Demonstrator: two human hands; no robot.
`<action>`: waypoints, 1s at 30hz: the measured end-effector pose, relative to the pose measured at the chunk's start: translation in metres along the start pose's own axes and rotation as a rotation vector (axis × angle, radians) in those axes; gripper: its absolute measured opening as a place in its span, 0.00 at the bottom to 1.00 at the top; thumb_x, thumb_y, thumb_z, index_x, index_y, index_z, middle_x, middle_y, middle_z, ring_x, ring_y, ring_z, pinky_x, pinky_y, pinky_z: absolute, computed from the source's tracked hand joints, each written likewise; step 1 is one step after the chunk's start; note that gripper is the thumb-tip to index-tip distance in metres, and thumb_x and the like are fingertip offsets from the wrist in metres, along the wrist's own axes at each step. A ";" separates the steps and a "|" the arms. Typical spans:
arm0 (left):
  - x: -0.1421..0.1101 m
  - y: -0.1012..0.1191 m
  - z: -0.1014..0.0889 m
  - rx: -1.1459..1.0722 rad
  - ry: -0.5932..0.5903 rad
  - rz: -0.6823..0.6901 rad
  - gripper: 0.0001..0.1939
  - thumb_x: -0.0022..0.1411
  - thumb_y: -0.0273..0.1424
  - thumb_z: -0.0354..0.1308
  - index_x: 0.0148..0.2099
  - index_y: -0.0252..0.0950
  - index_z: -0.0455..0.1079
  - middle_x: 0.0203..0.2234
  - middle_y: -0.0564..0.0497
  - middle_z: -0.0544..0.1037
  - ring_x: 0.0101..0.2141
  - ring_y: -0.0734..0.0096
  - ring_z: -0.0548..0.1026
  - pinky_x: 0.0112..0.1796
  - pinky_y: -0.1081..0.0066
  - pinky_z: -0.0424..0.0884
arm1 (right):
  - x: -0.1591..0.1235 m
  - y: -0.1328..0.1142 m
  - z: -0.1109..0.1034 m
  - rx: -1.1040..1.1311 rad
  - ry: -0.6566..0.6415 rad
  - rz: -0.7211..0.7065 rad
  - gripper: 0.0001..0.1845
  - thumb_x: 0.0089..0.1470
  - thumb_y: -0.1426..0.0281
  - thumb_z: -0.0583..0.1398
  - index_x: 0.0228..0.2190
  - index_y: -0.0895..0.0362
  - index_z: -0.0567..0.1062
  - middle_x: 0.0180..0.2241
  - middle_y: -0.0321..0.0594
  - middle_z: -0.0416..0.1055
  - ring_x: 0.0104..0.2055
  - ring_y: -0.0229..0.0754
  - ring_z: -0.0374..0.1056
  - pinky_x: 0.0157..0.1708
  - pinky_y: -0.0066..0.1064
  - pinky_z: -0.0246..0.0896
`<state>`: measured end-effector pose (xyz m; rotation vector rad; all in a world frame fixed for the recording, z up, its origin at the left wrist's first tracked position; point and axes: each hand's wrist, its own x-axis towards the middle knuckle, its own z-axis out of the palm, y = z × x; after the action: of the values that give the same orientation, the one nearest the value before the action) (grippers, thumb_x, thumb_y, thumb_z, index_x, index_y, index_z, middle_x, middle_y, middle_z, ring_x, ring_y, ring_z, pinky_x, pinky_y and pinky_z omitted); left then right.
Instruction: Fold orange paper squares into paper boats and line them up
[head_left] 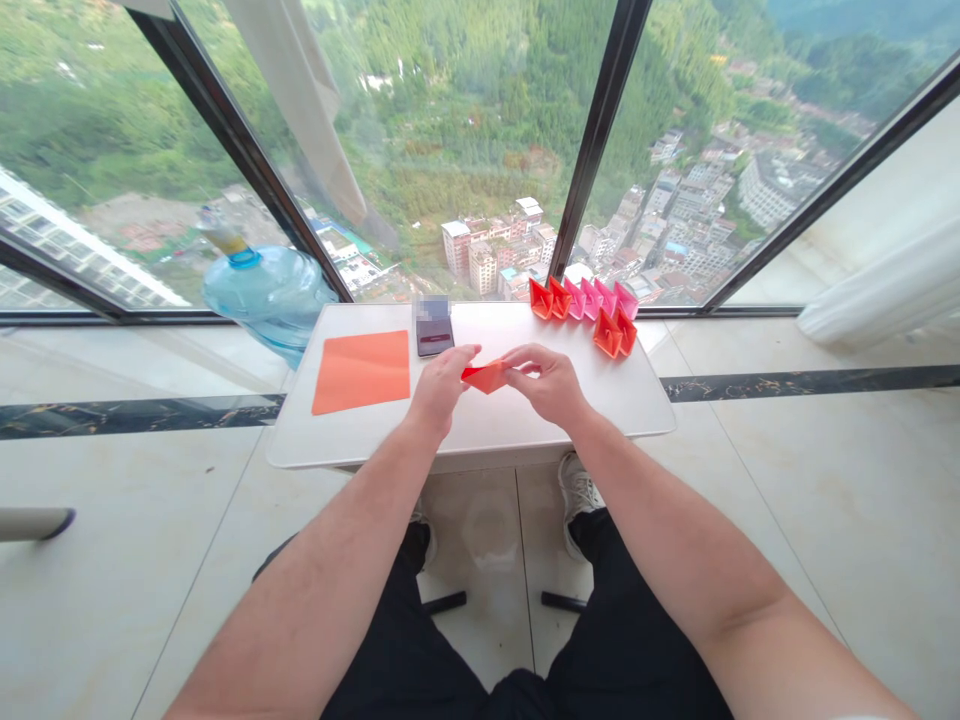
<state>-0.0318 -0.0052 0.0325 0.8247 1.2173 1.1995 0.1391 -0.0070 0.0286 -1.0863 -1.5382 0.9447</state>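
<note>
Between my two hands is a small folded piece of orange-red paper (489, 378), held above the front middle of the white table. My left hand (441, 385) grips its left corner, thumb and fingers closed on the edge. On the other side my right hand (550, 382) pinches the right corner. The paper has a pointed lower edge and a darker red fold at its left. Flat on the table's left side lies a stack or sheet of orange paper (361, 372). Several folded paper boats, pink (594, 298) and red-orange (608, 334), stand at the back right.
The white table (480, 438) stands against tall windows. A dark phone (434, 330) rests near its back edge. Behind its left end is a large blue water bottle (262, 290). My shoes (579, 490) are on the tiled floor beneath the front edge.
</note>
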 end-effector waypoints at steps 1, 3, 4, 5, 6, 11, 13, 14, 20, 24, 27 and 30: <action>0.000 0.000 0.000 0.010 -0.019 0.047 0.18 0.53 0.44 0.65 0.41 0.37 0.78 0.44 0.45 0.80 0.48 0.57 0.76 0.45 0.61 0.72 | 0.001 0.001 0.000 0.034 -0.003 0.052 0.07 0.47 0.65 0.65 0.29 0.55 0.79 0.33 0.38 0.78 0.36 0.41 0.72 0.37 0.33 0.67; -0.002 0.001 0.001 0.014 -0.086 0.103 0.19 0.51 0.43 0.67 0.41 0.36 0.78 0.39 0.45 0.81 0.44 0.58 0.77 0.45 0.61 0.72 | 0.002 0.002 -0.001 0.085 -0.011 0.140 0.08 0.46 0.65 0.65 0.28 0.57 0.78 0.27 0.36 0.76 0.31 0.39 0.69 0.33 0.31 0.65; -0.003 0.001 0.002 0.016 -0.113 0.131 0.19 0.50 0.43 0.68 0.41 0.36 0.78 0.38 0.46 0.81 0.42 0.60 0.78 0.45 0.61 0.72 | 0.002 0.002 -0.002 0.094 -0.013 0.170 0.08 0.45 0.65 0.65 0.27 0.57 0.78 0.25 0.35 0.74 0.29 0.38 0.68 0.31 0.30 0.63; -0.005 0.001 0.003 0.024 -0.130 0.167 0.19 0.49 0.42 0.69 0.41 0.36 0.78 0.37 0.46 0.81 0.41 0.61 0.78 0.44 0.61 0.72 | 0.002 0.002 -0.002 0.094 -0.010 0.191 0.08 0.44 0.65 0.65 0.26 0.58 0.77 0.24 0.34 0.73 0.28 0.37 0.67 0.30 0.29 0.62; -0.006 0.001 0.004 0.039 -0.138 0.211 0.18 0.48 0.40 0.71 0.40 0.37 0.77 0.37 0.47 0.81 0.40 0.61 0.78 0.44 0.62 0.72 | 0.001 0.001 -0.002 0.086 -0.008 0.210 0.08 0.44 0.66 0.65 0.25 0.58 0.77 0.23 0.33 0.72 0.27 0.36 0.66 0.29 0.28 0.60; -0.009 0.000 0.006 0.232 -0.068 0.356 0.12 0.47 0.33 0.70 0.35 0.37 0.75 0.36 0.50 0.81 0.37 0.65 0.79 0.40 0.66 0.73 | 0.001 -0.003 -0.001 0.064 -0.022 0.281 0.08 0.42 0.66 0.65 0.24 0.59 0.77 0.22 0.33 0.71 0.26 0.35 0.64 0.26 0.27 0.57; -0.009 0.000 0.006 0.334 -0.016 0.360 0.08 0.49 0.33 0.68 0.32 0.36 0.75 0.30 0.51 0.81 0.33 0.67 0.77 0.37 0.68 0.72 | 0.001 -0.004 -0.002 0.063 -0.039 0.294 0.08 0.41 0.66 0.65 0.25 0.59 0.77 0.23 0.33 0.71 0.26 0.36 0.64 0.27 0.27 0.57; -0.010 0.001 0.007 0.370 0.002 0.359 0.07 0.50 0.33 0.66 0.31 0.36 0.75 0.28 0.51 0.80 0.32 0.67 0.77 0.35 0.68 0.72 | 0.001 -0.005 -0.002 0.064 -0.048 0.300 0.09 0.41 0.66 0.65 0.25 0.59 0.77 0.23 0.33 0.72 0.27 0.36 0.64 0.27 0.27 0.57; -0.013 0.003 0.009 0.405 0.038 0.356 0.06 0.52 0.34 0.64 0.30 0.36 0.76 0.25 0.52 0.80 0.29 0.68 0.76 0.32 0.70 0.71 | 0.000 -0.006 -0.002 0.085 -0.085 0.330 0.11 0.44 0.63 0.64 0.26 0.59 0.78 0.24 0.34 0.73 0.28 0.36 0.65 0.29 0.28 0.58; -0.015 0.003 0.010 0.421 0.035 0.354 0.06 0.53 0.34 0.63 0.30 0.36 0.75 0.25 0.52 0.79 0.29 0.69 0.75 0.31 0.71 0.70 | 0.000 -0.004 0.000 0.103 -0.065 0.344 0.15 0.46 0.58 0.64 0.25 0.58 0.77 0.24 0.34 0.72 0.27 0.36 0.64 0.28 0.28 0.58; -0.015 0.003 0.010 0.442 0.028 0.344 0.06 0.53 0.34 0.63 0.29 0.36 0.75 0.24 0.52 0.79 0.28 0.70 0.74 0.30 0.72 0.69 | 0.000 -0.002 0.002 0.109 -0.046 0.353 0.14 0.46 0.59 0.64 0.24 0.58 0.75 0.23 0.34 0.70 0.27 0.36 0.63 0.28 0.28 0.58; -0.016 0.003 0.010 0.446 0.019 0.331 0.06 0.52 0.34 0.63 0.30 0.36 0.75 0.24 0.53 0.79 0.28 0.70 0.74 0.30 0.72 0.69 | 0.000 -0.001 0.003 0.102 -0.044 0.358 0.10 0.45 0.63 0.62 0.23 0.58 0.75 0.22 0.33 0.69 0.26 0.36 0.63 0.27 0.28 0.58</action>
<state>-0.0214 -0.0191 0.0412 1.3913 1.4265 1.2117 0.1358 -0.0075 0.0291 -1.2993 -1.3370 1.2824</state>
